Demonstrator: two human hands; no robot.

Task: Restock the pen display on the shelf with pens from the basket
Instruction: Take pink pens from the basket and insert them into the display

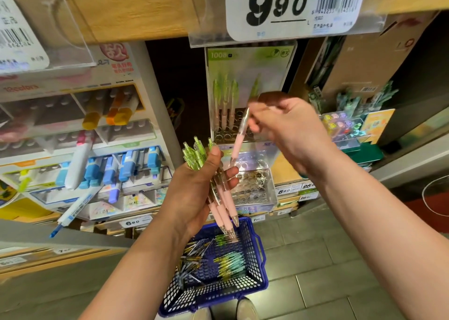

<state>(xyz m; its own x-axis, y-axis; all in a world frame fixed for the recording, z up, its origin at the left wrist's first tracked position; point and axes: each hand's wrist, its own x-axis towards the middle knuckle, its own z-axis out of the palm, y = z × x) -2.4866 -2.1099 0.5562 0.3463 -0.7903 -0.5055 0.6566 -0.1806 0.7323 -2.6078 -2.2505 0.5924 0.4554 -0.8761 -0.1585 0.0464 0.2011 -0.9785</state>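
A single pen (239, 139), light, stiff and smooth, is pinched near its top by the raised right hand (291, 135) before the pen display (267, 71), tip hanging down. A bundle of pens (221, 205) is gripped in the curled left hand (194, 193) above the basket (261, 259). The barrel is judged the surest hold.

In front of the pen display (247, 71), fingers of the right hand (291, 130) are motion-blurred and hide the top of one pen (237, 144). Above the display, the price tag (279, 6) is cropped, its small print illegible. Below it, the pens (228, 261) in the basket (213, 295) blur together.
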